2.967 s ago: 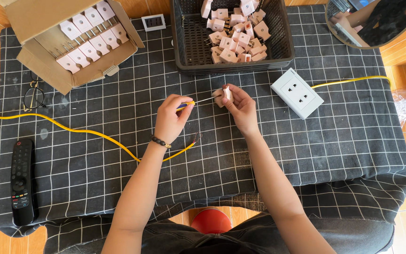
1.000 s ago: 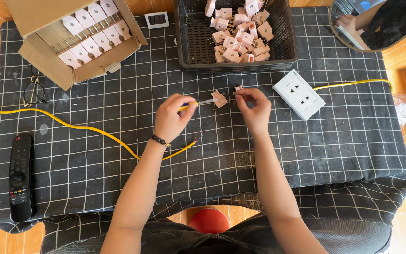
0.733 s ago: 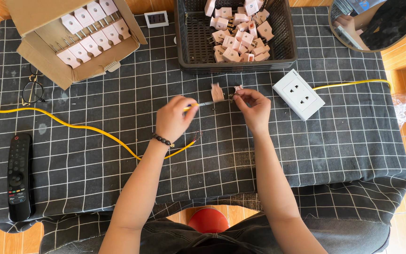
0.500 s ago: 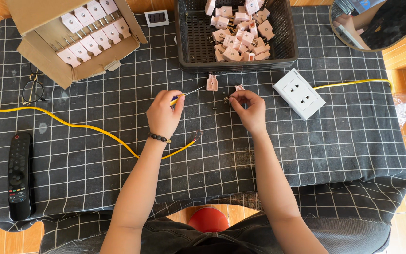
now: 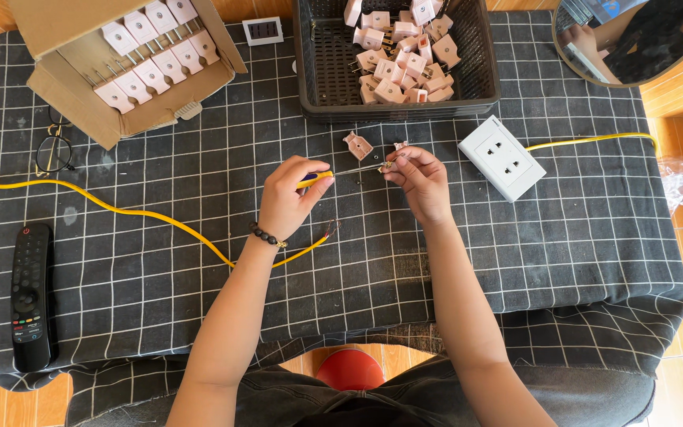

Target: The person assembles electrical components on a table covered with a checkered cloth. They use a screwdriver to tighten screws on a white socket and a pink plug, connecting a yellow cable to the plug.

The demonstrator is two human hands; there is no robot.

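Presently, head view only:
Left hand [image 5: 288, 199]: curled round a yellow-handled screwdriver [image 5: 315, 179], its tip aimed at the right hand.
Right hand [image 5: 420, 180]: fingertips pinching a small plug part [image 5: 390, 164] just above the bench [image 5: 160, 261].
Loose plug half [image 5: 357, 145]: on the cloth, just beside the hands.
Handling: plug part looks light, rigid, fiddly; best pinched by its sides.
Nearby: black basket [image 5: 322, 71] of plugs, white socket block [image 5: 503, 157], yellow cable [image 5: 120, 210], cardboard box [image 5: 65, 87].

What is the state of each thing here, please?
Left hand: closed on yellow-handled screwdriver.
Right hand: pinching small plug part.
Plug cover: loose on cloth.
Cardboard box: open.
Black basket: partly filled.
Socket block: nothing plugged in.
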